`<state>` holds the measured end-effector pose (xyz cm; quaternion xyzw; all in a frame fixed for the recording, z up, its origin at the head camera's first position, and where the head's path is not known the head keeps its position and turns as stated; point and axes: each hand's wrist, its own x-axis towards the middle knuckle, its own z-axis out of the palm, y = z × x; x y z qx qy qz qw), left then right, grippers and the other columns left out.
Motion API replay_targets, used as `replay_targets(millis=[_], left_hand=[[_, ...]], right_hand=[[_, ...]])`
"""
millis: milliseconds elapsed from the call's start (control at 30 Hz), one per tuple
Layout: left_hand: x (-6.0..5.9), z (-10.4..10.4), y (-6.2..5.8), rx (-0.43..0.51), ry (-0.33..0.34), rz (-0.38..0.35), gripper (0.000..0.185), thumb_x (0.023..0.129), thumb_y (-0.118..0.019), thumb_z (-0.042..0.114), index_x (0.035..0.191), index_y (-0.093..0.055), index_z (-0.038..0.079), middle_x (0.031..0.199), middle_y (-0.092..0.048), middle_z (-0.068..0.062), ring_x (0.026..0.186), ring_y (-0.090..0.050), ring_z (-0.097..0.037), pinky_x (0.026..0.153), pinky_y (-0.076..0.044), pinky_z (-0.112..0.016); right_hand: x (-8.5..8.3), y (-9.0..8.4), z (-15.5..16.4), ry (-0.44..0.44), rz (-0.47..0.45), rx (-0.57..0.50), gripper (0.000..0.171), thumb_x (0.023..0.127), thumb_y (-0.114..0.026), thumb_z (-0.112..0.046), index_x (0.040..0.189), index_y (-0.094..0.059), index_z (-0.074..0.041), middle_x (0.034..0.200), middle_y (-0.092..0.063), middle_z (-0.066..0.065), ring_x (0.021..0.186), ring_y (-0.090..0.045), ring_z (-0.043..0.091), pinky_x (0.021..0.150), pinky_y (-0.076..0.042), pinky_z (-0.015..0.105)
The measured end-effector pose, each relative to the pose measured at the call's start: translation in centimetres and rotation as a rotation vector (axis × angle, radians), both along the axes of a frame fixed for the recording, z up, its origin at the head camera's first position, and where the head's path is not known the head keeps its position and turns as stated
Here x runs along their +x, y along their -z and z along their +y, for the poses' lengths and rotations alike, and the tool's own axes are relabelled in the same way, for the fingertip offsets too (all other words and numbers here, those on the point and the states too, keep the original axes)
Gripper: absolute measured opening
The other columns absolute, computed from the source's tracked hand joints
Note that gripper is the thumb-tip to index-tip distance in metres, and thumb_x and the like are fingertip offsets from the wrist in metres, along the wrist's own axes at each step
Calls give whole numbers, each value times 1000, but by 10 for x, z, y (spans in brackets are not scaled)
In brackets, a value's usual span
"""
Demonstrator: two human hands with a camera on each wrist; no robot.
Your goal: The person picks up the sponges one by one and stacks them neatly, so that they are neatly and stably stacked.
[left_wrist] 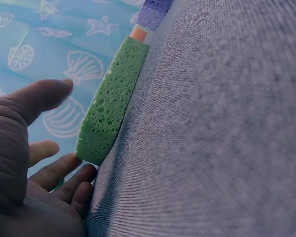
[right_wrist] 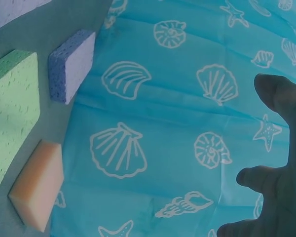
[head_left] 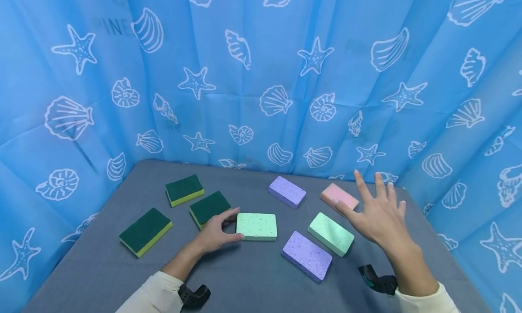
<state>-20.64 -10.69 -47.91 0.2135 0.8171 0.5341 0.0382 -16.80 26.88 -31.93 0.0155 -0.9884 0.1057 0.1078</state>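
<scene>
My left hand is at the left end of a light green sponge lying flat on the table. Its thumb and fingers are apart; in the left wrist view, fingertips meet or nearly meet the sponge's near end, while the thumb stays clear of it. Raised over the table on the right, my right hand has its fingers spread and holds nothing. Nearest to it are a pink sponge, partly behind the thumb in the head view, and a second light green sponge.
Two purple sponges lie right of centre, one farther back and one nearer. On the left are three dark green and yellow scouring sponges. A blue shell-print curtain borders the grey-covered table. Both wrists wear black straps.
</scene>
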Motion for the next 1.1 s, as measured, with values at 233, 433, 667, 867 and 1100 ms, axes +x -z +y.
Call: replay_targets(millis=[233, 433, 667, 867, 1100], left_hand=[[0, 2, 5, -48, -44, 19, 67, 85, -76, 25, 142, -47, 4, 138, -49, -16, 122, -48, -34, 96, -40, -52], [1, 4, 5, -86, -77, 33, 62, 86, -75, 23, 140, -50, 6, 141, -47, -15, 125, -46, -34, 97, -40, -52], [2, 2, 6, -106, -92, 33, 62, 85, -76, 22, 139, -51, 5, 141, -47, -15, 131, -39, -35, 101, -36, -53], [1, 2, 5, -119, -104, 28, 62, 85, -76, 20, 139, -51, 5, 141, -47, -15, 133, -37, -35, 102, -34, -53], [3, 3, 2, -112, -90, 23, 62, 85, -76, 18, 139, -50, 3, 141, -47, -16, 133, -37, -35, 103, -34, -53]], right_hand=[[8, -2, -2, -30, 38, -15, 93, 88, -51, -67, 157, -11, -18, 152, -5, 35, 132, -6, 62, 90, -8, 80], [16, -3, -4, -47, 61, -41, 95, 87, -55, -65, 157, -11, -16, 152, -6, 34, 133, -5, 60, 92, -8, 80], [26, 1, -3, -128, 159, -113, 91, 87, -64, -53, 156, -19, -16, 153, -11, 32, 133, -12, 59, 94, -9, 78], [36, 5, -5, -199, 298, -259, 81, 84, -73, -36, 152, -34, -15, 150, -28, 24, 129, -25, 54, 89, -21, 77], [47, 19, -7, -302, 483, -402, 73, 77, -78, -17, 143, -49, -12, 139, -48, 17, 125, -41, 40, 102, -30, 56]])
